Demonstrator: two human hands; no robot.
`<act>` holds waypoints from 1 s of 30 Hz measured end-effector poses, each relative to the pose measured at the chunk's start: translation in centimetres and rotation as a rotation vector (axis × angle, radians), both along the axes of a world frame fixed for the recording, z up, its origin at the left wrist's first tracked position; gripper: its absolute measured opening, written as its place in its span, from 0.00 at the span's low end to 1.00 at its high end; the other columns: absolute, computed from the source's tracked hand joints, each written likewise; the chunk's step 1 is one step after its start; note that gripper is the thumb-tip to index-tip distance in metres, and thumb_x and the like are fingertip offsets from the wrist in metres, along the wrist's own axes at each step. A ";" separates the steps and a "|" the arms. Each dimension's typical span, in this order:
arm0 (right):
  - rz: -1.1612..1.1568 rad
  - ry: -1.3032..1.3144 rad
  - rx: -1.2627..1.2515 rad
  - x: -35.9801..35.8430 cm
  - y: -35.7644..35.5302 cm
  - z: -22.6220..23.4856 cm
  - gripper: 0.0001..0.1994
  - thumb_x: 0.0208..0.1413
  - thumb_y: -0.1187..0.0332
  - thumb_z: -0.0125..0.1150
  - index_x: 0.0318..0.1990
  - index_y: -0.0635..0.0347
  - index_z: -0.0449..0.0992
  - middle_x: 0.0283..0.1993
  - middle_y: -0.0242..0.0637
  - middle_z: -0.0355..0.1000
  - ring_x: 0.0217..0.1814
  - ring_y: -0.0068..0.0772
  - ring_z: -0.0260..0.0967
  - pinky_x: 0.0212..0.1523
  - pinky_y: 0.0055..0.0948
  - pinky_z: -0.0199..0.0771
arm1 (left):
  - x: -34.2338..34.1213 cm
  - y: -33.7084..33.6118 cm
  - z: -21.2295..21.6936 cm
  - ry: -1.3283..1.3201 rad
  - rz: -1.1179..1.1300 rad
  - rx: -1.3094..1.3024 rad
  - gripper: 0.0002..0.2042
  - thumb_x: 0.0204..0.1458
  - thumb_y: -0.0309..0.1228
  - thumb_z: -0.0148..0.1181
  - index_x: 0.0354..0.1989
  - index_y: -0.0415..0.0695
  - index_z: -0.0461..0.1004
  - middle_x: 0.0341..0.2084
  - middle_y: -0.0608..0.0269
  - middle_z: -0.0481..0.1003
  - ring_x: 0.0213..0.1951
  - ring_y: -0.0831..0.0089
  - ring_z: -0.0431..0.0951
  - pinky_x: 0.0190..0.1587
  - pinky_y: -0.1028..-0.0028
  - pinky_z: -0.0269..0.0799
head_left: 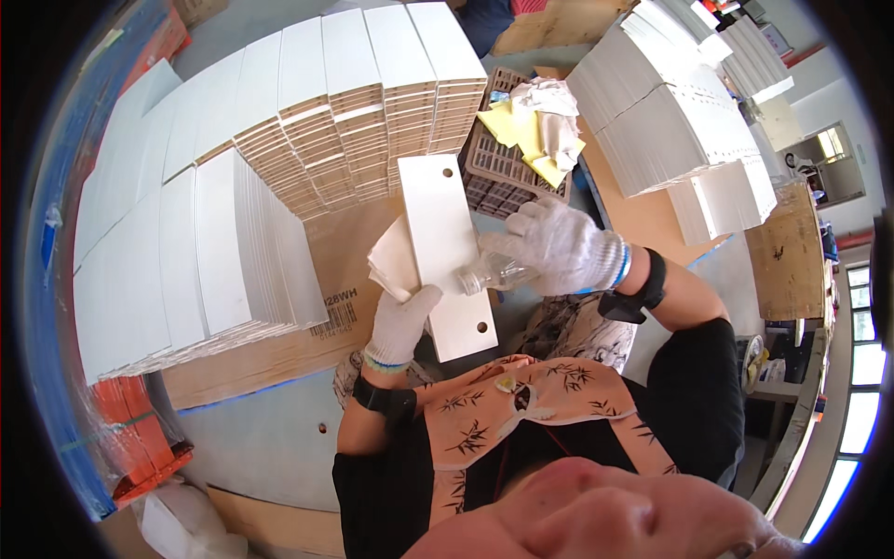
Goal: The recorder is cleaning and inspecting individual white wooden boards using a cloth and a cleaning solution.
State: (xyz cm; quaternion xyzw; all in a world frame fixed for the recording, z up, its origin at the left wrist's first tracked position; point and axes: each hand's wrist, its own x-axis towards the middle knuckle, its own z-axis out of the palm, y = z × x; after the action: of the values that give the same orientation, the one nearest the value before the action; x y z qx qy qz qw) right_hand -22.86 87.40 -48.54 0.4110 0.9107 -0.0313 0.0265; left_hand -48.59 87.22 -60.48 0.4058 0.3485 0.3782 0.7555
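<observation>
My left hand [402, 323], in a white knit glove, grips the lower left edge of a long white board [444, 242] with holes near both ends. A pale folded cloth [391, 261] is pinched against the board's left side by the same hand. My right hand [557, 246], also gloved, holds a small clear plastic bottle [489, 275] tilted with its mouth against the board's right edge. The board lies lengthwise in front of my chest.
Tall stacks of white boards [233, 186] fill the left and back. More white stacks [680, 121] lie at the right on brown cardboard. A brown plastic crate [507, 168] with yellow and white rags [540, 121] stands behind the board. Orange bundles [135, 429] sit at the lower left.
</observation>
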 end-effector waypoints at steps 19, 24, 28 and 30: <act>-0.671 1.300 -0.629 11.4 4.6 -13.1 0.32 0.40 0.77 0.70 0.57 0.58 0.67 0.50 0.31 0.72 0.53 0.29 0.69 0.56 0.30 0.70 | 2.2 2.6 -2.2 -0.073 0.226 -0.049 0.22 0.55 0.26 0.54 0.59 0.34 0.65 0.47 0.54 0.75 0.47 0.66 0.78 0.48 0.69 0.76; -0.928 1.298 -0.074 17.9 11.7 -20.2 0.35 0.41 0.81 0.70 0.60 0.61 0.64 0.52 0.38 0.71 0.54 0.36 0.70 0.55 0.34 0.72 | 3.1 3.9 -2.7 -0.092 0.307 -0.140 0.23 0.55 0.25 0.53 0.61 0.34 0.62 0.49 0.54 0.74 0.47 0.66 0.78 0.49 0.68 0.76; -0.936 1.107 0.390 21.0 18.4 -23.6 0.36 0.34 0.79 0.76 0.57 0.62 0.69 0.53 0.39 0.70 0.55 0.39 0.69 0.55 0.35 0.71 | 3.7 5.0 -3.1 -0.021 0.316 -0.157 0.24 0.55 0.25 0.54 0.61 0.34 0.62 0.50 0.54 0.73 0.49 0.67 0.77 0.50 0.69 0.75; -1.088 0.994 0.528 22.5 21.2 -25.7 0.33 0.33 0.77 0.77 0.53 0.62 0.72 0.50 0.38 0.72 0.53 0.38 0.70 0.54 0.34 0.71 | 3.7 5.3 -3.5 0.058 0.310 -0.153 0.24 0.54 0.26 0.55 0.61 0.35 0.62 0.50 0.56 0.72 0.50 0.67 0.75 0.51 0.69 0.74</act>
State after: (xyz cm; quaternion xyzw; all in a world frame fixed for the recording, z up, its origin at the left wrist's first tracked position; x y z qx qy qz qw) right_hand -0.38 108.57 -74.29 0.7300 0.4636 -0.0026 -0.5021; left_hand -44.91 92.51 -63.98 0.2994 0.4562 0.4509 0.7063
